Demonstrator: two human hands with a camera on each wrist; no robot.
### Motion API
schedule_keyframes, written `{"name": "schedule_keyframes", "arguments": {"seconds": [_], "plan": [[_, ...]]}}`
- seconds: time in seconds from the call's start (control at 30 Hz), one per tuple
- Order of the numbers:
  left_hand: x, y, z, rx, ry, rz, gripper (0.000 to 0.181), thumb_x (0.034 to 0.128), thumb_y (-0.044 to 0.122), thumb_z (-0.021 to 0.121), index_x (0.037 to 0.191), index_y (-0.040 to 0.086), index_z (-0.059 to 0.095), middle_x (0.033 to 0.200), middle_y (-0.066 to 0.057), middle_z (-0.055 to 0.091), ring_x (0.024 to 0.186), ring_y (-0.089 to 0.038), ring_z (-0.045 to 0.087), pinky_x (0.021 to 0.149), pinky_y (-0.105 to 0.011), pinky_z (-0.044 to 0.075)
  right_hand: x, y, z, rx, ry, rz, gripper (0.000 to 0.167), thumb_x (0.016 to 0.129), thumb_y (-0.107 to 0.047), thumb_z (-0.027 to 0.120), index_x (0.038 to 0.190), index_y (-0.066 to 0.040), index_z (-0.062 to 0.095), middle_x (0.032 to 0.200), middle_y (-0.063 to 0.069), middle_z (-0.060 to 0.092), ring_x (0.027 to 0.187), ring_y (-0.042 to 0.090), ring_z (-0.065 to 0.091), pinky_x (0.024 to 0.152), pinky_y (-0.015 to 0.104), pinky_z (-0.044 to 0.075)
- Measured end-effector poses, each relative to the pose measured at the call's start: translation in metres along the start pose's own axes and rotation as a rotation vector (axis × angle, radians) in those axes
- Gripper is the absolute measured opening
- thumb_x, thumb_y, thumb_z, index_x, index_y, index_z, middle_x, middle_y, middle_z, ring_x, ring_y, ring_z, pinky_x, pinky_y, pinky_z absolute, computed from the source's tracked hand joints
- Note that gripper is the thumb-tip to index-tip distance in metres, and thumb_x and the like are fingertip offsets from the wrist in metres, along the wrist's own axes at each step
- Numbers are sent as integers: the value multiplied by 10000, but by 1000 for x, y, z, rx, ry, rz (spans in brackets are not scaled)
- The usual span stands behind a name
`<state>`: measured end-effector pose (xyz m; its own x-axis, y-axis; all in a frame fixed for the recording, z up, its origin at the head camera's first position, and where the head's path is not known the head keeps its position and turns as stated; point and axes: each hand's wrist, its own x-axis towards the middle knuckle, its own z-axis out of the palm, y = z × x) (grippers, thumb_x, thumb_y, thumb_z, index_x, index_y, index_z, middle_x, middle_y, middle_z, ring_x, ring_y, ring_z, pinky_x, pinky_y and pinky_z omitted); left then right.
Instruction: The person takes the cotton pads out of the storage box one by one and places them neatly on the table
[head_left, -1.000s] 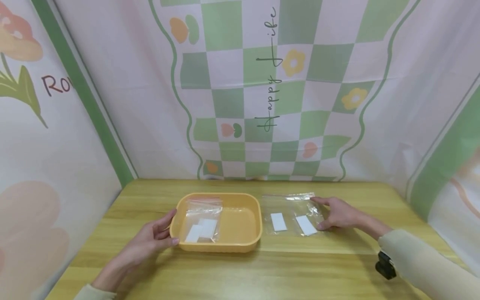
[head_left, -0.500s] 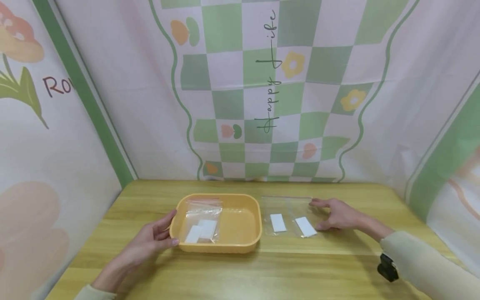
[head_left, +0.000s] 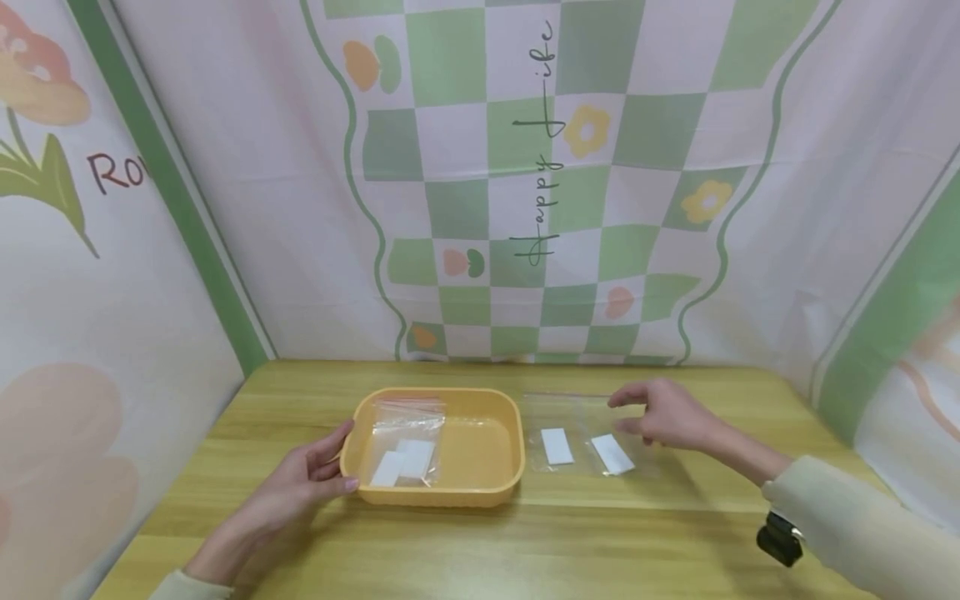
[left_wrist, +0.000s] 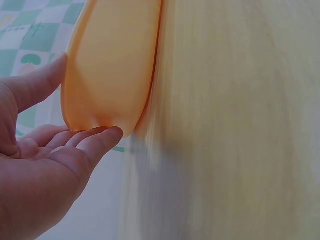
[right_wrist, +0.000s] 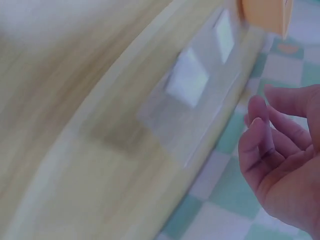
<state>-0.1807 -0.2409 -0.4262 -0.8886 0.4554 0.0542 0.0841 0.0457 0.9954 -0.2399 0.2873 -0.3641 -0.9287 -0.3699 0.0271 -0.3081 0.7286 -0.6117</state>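
A yellow plastic tray [head_left: 480,450] sits on the table, holding clear zip bags [head_left: 386,423] with white rectangular pieces inside, at its left half. My left hand [head_left: 296,483] grips the tray's left end; in the left wrist view, the thumb lies at the rim and the fingers against the outer wall [left_wrist: 112,65]. Right of the tray, two clear zip bags lie flat, each with a white piece: the left bag [head_left: 557,446] and the right bag [head_left: 612,454]. Just above the right bag hovers my right hand [head_left: 671,417], its fingers loosely bent and nothing between them.
The wooden table [head_left: 465,550] has a rounded far edge against a green-and-white checked cloth [head_left: 517,308]. Printed cloth walls [head_left: 135,317] stand at the sides. A black device [head_left: 780,537] is strapped at the right wrist.
My right hand has come off the bags' right edge and moved slightly up and left. The bags' top edge has flattened. The left hand and the tray have stayed put.
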Motion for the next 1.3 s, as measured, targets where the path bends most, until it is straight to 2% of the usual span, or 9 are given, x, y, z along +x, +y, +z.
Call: {"name": "schedule_keyframes", "arguments": {"seconds": [0.2, 0.37, 0.43, 0.57, 0.7, 0.83, 0.97, 1.2, 1.3], "plan": [[0, -1, 0, -9, 2, -8, 883, 994, -36, 682, 1615, -121, 61, 1667, -322, 51, 1470, -552, 254, 1072, -310, 502, 6, -42, 5, 48, -30, -68, 149, 923, -46, 777, 1061, 7, 758, 942, 64, 773, 636, 176, 683, 538, 372, 622], [0, -2, 0, -7, 11, -16, 887, 992, -31, 686, 1620, -114, 65, 1672, -315, 58, 1472, -544, 259, 1070, -306, 503, 15, -72, 14, 45, -74, -123, 138, 929, -52, 765, 1056, 0, 767, 924, 41, 768, 637, 167, 694, 548, 301, 612], [0, -1, 0, -9, 9, -9, 880, 995, -32, 682, 1618, -116, 66, 1669, -319, 54, 1468, -552, 258, 1071, -312, 503, 19, -82, 22, 35, -98, -162, 114, 924, -56, 764, 1032, -20, 775, 912, 19, 767, 694, 148, 707, 579, 280, 613], [-1, 0, 0, -14, 17, -18, 878, 995, -34, 682, 1622, -106, 72, 1672, -311, 58, 1468, -549, 265, 1068, -318, 506, 26, -103, 37, 11, -122, -240, 64, 918, -62, 759, 977, -72, 781, 874, -51, 752, 787, 124, 701, 632, 260, 599], [0, 0, 0, -1, 29, -27, 885, 987, -32, 690, 1623, -100, 79, 1671, -313, 62, 1466, -551, 271, 1064, -317, 507, 36, -121, 50, -15, -135, -275, 68, 924, -73, 752, 978, -100, 785, 880, -62, 753, 774, 109, 678, 667, 260, 577], [0, -1, 0, 9, 33, -24, 896, 979, -22, 702, 1621, -102, 82, 1668, -317, 62, 1462, -557, 278, 1066, -318, 504, 48, -131, 65, -25, -176, -314, 101, 923, -45, 736, 999, -80, 791, 915, -18, 777, 802, 91, 680, 724, 256, 578], [0, 0, 0, 3, 28, -14, 886, 980, -39, 692, 1615, -111, 79, 1662, -324, 59, 1458, -563, 278, 1069, -326, 502, 60, -137, 80, -3, -227, -328, 151, 910, 10, 711, 1036, -31, 783, 924, 4, 783, 832, 127, 700, 765, 258, 585], [0, -1, 0, 0, 29, -18, 913, 969, -13, 717, 1618, -105, 83, 1667, -316, 58, 1461, -557, 275, 1071, -321, 496, 80, -138, 103, 7, -259, -371, 280, 895, 71, 634, 1150, 64, 751, 939, 94, 798, 863, 140, 731, 785, 228, 581], [1, -2, 0, 5, 27, -16, 914, 969, -8, 720, 1618, -108, 84, 1670, -315, 58, 1461, -556, 278, 1073, -322, 494, 88, -135, 111, 28, -270, -374, 364, 866, 105, 602, 1212, 95, 716, 990, 138, 795, 905, 192, 755, 789, 217, 587]]}}
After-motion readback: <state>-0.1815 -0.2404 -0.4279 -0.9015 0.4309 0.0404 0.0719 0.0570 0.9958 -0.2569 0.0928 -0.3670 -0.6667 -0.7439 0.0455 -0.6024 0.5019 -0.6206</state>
